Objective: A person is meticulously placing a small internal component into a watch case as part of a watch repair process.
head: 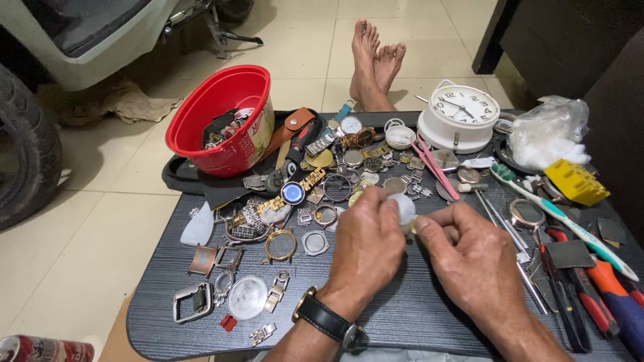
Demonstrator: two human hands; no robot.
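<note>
Left hand, black-strapped wristwatch on wrist, fingers curled, pinched small pale translucent round piece at fingertips. Right hand closed too, thumb and forefinger meeting same piece from other side, just above dark wood-grain table. Piece sat between both hands, mid-table. Near left: gold round watch case, silver bezels, loose bracelet links. Right: red-handled tools, white-green toothbrush. Farther back: white round alarm clock, red plastic bowl of parts. Bare feet on tiled floor beyond.
</note>
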